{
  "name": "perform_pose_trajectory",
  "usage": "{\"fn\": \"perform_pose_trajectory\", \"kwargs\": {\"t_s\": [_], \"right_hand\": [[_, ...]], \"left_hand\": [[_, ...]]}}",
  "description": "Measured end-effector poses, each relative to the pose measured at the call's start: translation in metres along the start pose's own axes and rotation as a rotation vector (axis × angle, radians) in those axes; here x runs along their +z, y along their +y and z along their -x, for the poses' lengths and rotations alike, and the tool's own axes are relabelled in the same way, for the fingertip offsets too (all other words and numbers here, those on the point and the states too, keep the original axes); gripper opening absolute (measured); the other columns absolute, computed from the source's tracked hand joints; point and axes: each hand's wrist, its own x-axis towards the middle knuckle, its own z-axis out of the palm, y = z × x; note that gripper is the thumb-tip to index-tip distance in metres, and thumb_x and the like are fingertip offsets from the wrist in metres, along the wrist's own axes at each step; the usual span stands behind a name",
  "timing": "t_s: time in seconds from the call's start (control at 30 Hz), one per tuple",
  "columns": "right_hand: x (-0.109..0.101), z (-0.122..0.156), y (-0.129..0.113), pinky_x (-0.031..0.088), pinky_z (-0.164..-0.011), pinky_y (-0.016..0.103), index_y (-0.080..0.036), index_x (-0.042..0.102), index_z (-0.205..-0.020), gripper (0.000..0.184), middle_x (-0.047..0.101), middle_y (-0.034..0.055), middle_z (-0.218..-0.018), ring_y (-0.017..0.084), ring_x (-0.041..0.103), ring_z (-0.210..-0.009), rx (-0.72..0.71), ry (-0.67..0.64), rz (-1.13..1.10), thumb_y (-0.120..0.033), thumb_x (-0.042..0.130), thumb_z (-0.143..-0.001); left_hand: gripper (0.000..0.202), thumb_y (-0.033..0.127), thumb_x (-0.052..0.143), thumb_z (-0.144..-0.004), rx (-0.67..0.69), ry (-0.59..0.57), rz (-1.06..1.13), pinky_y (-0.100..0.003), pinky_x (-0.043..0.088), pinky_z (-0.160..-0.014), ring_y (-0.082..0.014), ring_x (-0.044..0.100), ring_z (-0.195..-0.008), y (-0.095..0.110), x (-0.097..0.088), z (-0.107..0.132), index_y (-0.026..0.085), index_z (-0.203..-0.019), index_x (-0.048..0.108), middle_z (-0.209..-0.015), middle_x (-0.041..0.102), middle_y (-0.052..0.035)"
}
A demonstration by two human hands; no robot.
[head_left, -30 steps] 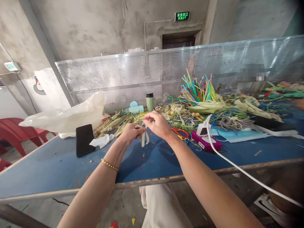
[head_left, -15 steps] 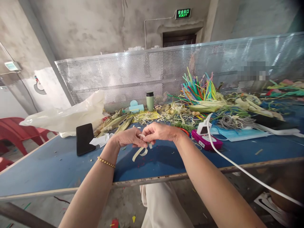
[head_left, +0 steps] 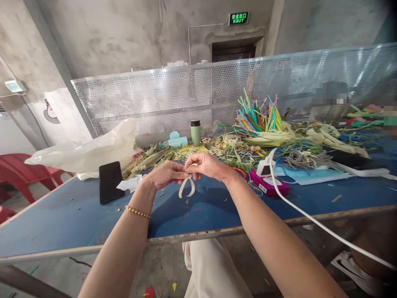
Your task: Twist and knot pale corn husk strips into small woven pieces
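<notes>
Over the blue table, my left hand point(head_left: 169, 173) and my right hand point(head_left: 204, 165) meet fingertip to fingertip. Both are closed in a pinch on a pale, cream-coloured strip point(head_left: 192, 189) that looks like corn husk. Its lower part hangs below the fingers in a curled loop, and a short piece shows at the right fingertips. The exact grip between the fingertips is partly hidden. A gold bead bracelet circles my left wrist. Behind the hands lies a heap of husk scraps point(head_left: 228, 147).
A black phone point(head_left: 111, 182) and white paper point(head_left: 128, 183) lie left. Behind stand a green bottle point(head_left: 195, 133) and colourful pipe cleaners point(head_left: 260, 116). To the right are a magenta device point(head_left: 273, 185), a white cable point(head_left: 305, 214) and a blue face mask point(head_left: 316, 174). A perforated metal screen point(head_left: 161, 99) borders the back.
My hands have risen slightly, with the fingers straighter. The strip's hanging ends, loose and spread to the left before, now form a narrower loop under the fingertips.
</notes>
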Motion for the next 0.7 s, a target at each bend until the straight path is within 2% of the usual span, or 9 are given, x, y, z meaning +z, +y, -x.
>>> {"fn": "perform_pose_trajectory", "kwargs": {"t_s": [0.13, 0.27, 0.33, 0.4, 0.5, 0.6, 0.7], "right_hand": [[0.003, -0.006, 0.004, 0.038, -0.041, 0.019, -0.013, 0.071, -0.084, 0.025, 0.058, -0.0029, -0.057, 0.006, 0.049, -0.047, 0.013, 0.129, 0.132, -0.038, 0.074, -0.080], [0.004, -0.004, 0.000, 0.037, -0.041, 0.019, -0.012, 0.072, -0.086, 0.025, 0.058, -0.0023, -0.056, 0.006, 0.048, -0.047, 0.037, 0.117, 0.135, -0.036, 0.074, -0.080], [0.003, -0.001, -0.004, 0.040, -0.043, 0.019, -0.012, 0.073, -0.094, 0.025, 0.059, -0.0026, -0.057, 0.007, 0.050, -0.048, 0.040, 0.037, 0.086, -0.033, 0.072, -0.081], [0.001, 0.004, -0.008, 0.041, -0.045, 0.019, -0.012, 0.071, -0.101, 0.025, 0.060, -0.0031, -0.059, 0.007, 0.051, -0.049, 0.055, -0.099, 0.045, -0.031, 0.067, -0.085], [-0.002, 0.010, -0.013, 0.039, -0.045, 0.018, -0.012, 0.068, -0.093, 0.017, 0.059, -0.0037, -0.061, 0.006, 0.052, -0.047, 0.123, -0.275, 0.065, -0.028, 0.064, -0.087], [-0.002, 0.013, -0.017, 0.039, -0.043, 0.017, -0.013, 0.062, -0.086, 0.014, 0.060, -0.0039, -0.063, 0.005, 0.056, -0.047, 0.176, -0.350, 0.069, -0.026, 0.066, -0.084], [-0.001, 0.013, -0.018, 0.043, -0.044, 0.016, -0.014, 0.058, -0.085, 0.018, 0.062, -0.0035, -0.065, 0.006, 0.057, -0.045, 0.191, -0.367, 0.004, -0.029, 0.069, -0.084]], "left_hand": [[0.025, 0.033, 0.082, -0.069, 0.020, 0.080, -0.009, -0.023, 0.030, -0.053, -0.0077, 0.044, -0.055, -0.001, 0.004, -0.004, 0.009, -0.073, 0.074, -0.061, 0.058, -0.0010], [0.023, 0.032, 0.080, -0.069, 0.041, 0.089, -0.007, -0.024, 0.033, -0.055, -0.0084, 0.044, -0.055, 0.000, 0.005, -0.004, 0.011, -0.067, 0.072, -0.059, 0.056, 0.0000], [0.023, 0.032, 0.081, -0.069, 0.048, 0.053, 0.001, -0.025, 0.036, -0.056, -0.0092, 0.044, -0.057, 0.000, 0.005, -0.002, 0.010, -0.068, 0.072, -0.060, 0.057, -0.0008], [0.025, 0.033, 0.083, -0.067, 0.037, -0.016, -0.014, -0.026, 0.037, -0.057, -0.0099, 0.045, -0.058, -0.001, 0.005, -0.001, 0.010, -0.070, 0.073, -0.061, 0.058, -0.0013], [0.028, 0.036, 0.084, -0.066, -0.006, -0.126, -0.075, -0.025, 0.037, -0.057, -0.0104, 0.045, -0.058, -0.003, 0.003, 0.000, 0.011, -0.073, 0.074, -0.061, 0.058, -0.0005], [0.028, 0.039, 0.083, -0.067, -0.031, -0.219, -0.157, -0.025, 0.035, -0.056, -0.0103, 0.044, -0.058, -0.005, 0.001, -0.001, 0.012, -0.073, 0.075, -0.058, 0.056, 0.0008], [0.029, 0.039, 0.081, -0.070, -0.018, -0.263, -0.160, -0.024, 0.036, -0.058, -0.0106, 0.045, -0.060, -0.004, 0.000, 0.000, 0.012, -0.080, 0.077, -0.060, 0.058, 0.0002]]}}
